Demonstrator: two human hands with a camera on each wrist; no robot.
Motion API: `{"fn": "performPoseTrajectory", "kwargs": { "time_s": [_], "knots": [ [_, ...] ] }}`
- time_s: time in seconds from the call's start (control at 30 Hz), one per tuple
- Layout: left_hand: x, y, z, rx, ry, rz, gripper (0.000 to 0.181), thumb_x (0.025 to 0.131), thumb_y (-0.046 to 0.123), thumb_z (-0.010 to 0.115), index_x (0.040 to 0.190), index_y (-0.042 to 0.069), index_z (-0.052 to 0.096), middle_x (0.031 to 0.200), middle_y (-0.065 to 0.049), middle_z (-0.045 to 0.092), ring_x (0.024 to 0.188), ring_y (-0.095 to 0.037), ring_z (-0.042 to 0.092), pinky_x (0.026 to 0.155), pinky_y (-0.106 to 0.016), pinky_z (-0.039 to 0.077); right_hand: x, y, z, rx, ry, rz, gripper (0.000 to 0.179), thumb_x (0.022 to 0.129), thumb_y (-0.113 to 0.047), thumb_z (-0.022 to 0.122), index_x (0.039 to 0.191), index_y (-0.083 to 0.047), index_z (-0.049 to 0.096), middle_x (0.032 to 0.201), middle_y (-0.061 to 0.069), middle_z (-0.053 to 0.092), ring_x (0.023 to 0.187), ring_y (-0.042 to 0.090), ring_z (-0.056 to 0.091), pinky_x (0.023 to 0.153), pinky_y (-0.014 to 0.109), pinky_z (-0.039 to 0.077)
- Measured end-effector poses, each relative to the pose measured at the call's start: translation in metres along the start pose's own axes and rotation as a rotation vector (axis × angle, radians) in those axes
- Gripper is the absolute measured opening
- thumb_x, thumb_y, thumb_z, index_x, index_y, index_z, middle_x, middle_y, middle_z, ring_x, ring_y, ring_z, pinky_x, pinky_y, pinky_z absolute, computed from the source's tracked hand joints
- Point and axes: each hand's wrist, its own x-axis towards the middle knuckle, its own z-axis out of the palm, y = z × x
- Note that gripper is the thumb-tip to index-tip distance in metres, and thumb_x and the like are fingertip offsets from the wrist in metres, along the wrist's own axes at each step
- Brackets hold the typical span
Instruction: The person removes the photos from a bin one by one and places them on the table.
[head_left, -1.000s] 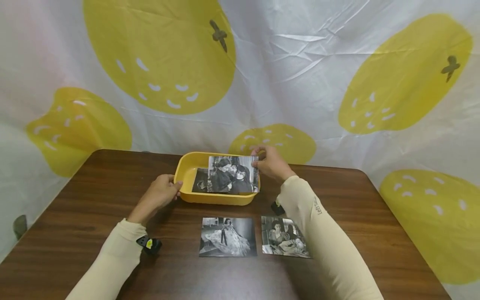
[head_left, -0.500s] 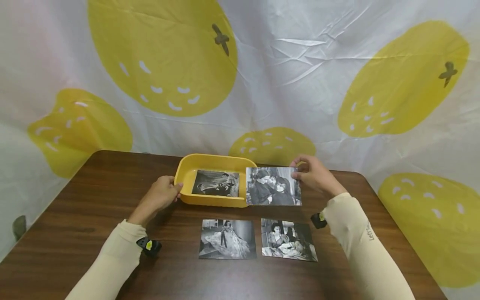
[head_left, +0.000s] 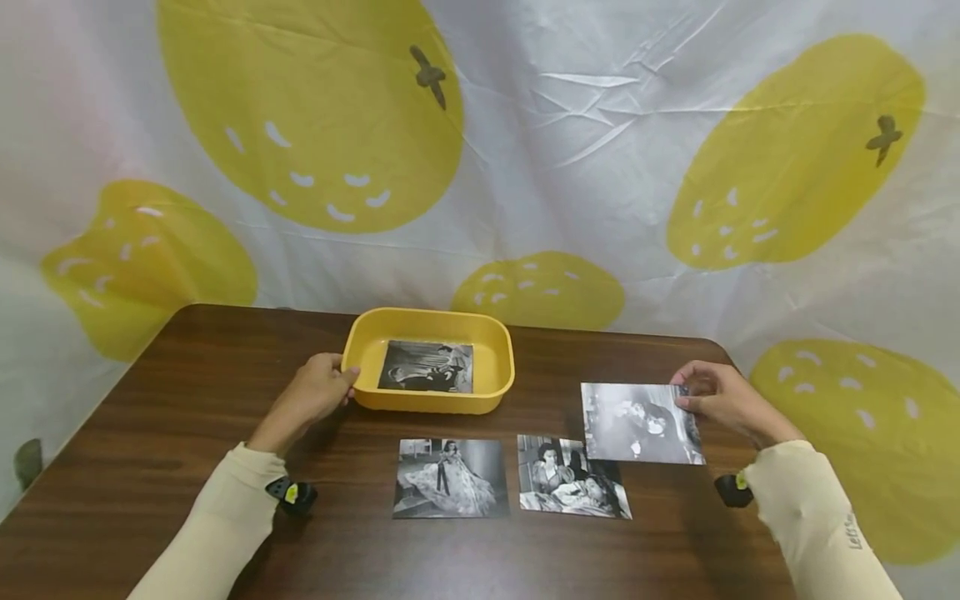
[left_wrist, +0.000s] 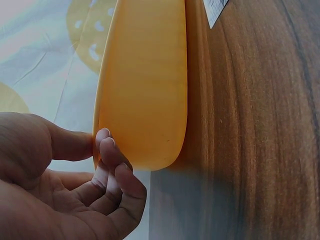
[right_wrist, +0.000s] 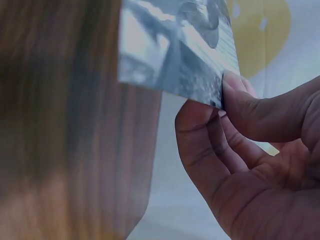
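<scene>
My right hand [head_left: 731, 406] pinches a glossy black-and-white photo [head_left: 637, 425] by its right edge. In the right wrist view the thumb presses the corner of that photo [right_wrist: 175, 47] against the fingers. It overlaps a second photo [head_left: 566, 487] lying on the table. At the left end of a yellow plastic tray [head_left: 427, 402], my left hand [head_left: 311, 396] grips the rim between thumb and fingers. The left wrist view shows these fingers curled at the wall of the tray [left_wrist: 145, 90]. Inside the tray lies another photo [head_left: 427, 367].
A further photo [head_left: 450, 479] lies flat on the brown wooden table [head_left: 337, 533], in front of the tray. Behind the table's back edge hangs a white curtain [head_left: 525, 167] printed with yellow fruit. Both wrists wear sleeves and small black straps.
My right hand has carried the pinched photo out from above the tray, to the right and nearer. The photo in the tray is now uncovered. My left hand stays at the rim.
</scene>
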Motion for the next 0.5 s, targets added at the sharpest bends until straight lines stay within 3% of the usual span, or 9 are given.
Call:
{"fn": "performPoseTrajectory", "kwargs": {
  "time_s": [0.5],
  "knots": [
    [-0.001, 0.001, 0.001, -0.016, -0.007, -0.004, 0.036, 0.100, 0.018, 0.044, 0.124, -0.010, 0.047, 0.075, -0.008, 0.057, 0.061, -0.014, 0.051, 0.052, -0.025, 0.040, -0.053, 0.071, -0.016, -0.039, -0.107, 0.125, 0.021, 0.083, -0.002, 0.067, 0.099, 0.006, 0.056, 0.078, 0.006, 0.057, 0.067, 0.009, 0.050, 0.060, 0.026, 0.045]
  ]
}}
